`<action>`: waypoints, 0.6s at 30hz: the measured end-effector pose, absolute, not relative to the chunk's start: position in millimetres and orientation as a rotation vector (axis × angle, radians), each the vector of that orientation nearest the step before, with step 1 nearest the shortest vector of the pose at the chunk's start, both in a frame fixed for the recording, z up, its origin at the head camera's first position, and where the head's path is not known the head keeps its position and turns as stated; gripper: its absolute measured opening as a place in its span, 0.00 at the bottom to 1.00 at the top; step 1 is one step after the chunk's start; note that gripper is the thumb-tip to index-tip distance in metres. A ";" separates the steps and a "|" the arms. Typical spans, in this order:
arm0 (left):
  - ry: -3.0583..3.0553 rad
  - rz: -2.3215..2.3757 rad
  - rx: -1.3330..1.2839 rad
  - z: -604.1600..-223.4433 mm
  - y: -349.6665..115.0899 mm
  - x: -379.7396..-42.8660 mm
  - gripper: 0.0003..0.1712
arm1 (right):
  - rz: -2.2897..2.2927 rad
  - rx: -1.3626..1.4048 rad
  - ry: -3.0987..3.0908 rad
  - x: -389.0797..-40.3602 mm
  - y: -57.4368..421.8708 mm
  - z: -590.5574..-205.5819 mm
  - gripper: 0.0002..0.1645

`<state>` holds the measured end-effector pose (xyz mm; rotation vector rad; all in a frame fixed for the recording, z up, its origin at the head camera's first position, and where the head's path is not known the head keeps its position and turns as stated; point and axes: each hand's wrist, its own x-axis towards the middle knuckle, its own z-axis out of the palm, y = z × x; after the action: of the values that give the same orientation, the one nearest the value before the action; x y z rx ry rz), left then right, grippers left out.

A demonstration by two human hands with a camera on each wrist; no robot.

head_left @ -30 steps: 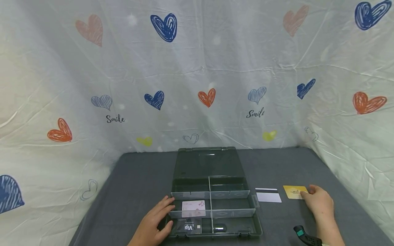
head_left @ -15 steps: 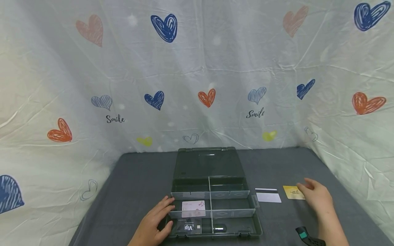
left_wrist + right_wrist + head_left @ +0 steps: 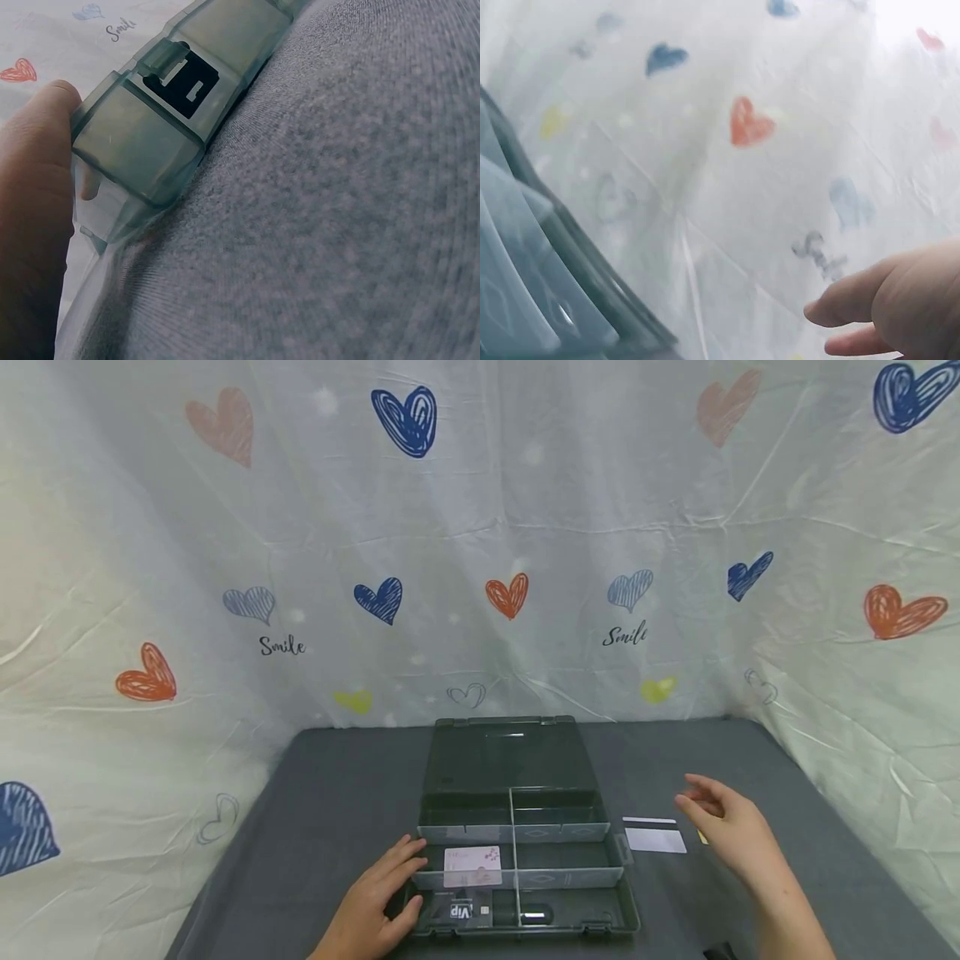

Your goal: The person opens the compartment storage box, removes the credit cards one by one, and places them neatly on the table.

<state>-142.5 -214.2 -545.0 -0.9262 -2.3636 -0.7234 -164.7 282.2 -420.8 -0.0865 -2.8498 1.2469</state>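
A translucent dark green compartment box (image 3: 570,857) stands with its lid (image 3: 506,760) laid back. My left hand (image 3: 375,897) rests against the box's left side with fairly straight fingers; in the left wrist view its thumb (image 3: 45,150) touches the wall. Over the table, right of the box, my right hand (image 3: 731,827) hovers with loosely bent fingers. In the right wrist view its thumb and fingers are apart and hold nothing. It hides most of a yellow card (image 3: 702,837). Beside that lies a white card with a black stripe (image 3: 655,841).
A pink-white card (image 3: 472,866) leans in the box's middle left compartment. The front left one holds a dark "Vip" card (image 3: 461,910). A small dark oblong item (image 3: 536,914) lies front right. Behind the grey table (image 3: 345,793) hangs a heart-printed curtain (image 3: 442,527).
My right hand has come away from the yellow card's right edge, rising and moving left over it. The left hand has stayed at the box's side.
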 end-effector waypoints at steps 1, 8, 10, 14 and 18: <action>-2.366 -0.729 -0.924 -544.9 -214.3 -142.4 0.28 | 1.264 -0.061 -2.848 -163.3 276.5 -419.6 0.43; -2.369 -0.730 -0.932 -547.1 -214.9 -143.7 0.28 | 1.405 0.101 -2.820 -155.1 245.9 -412.0 0.39; -2.362 -0.735 -0.940 -547.4 -214.6 -144.1 0.28 | 1.434 0.135 -2.808 -153.8 239.7 -409.9 0.38; -2.350 -0.738 -0.945 -547.0 -214.6 -144.5 0.28 | 1.589 0.199 -2.761 -154.6 229.7 -407.9 0.36; -2.322 -0.736 -0.943 -545.8 -214.2 -144.8 0.29 | 1.862 0.279 -2.678 -156.5 220.9 -409.2 0.35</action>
<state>-144.8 -214.2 -545.8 -0.9433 -2.3225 -0.7359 -156.5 220.9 -409.2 0.2793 -2.6785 1.8622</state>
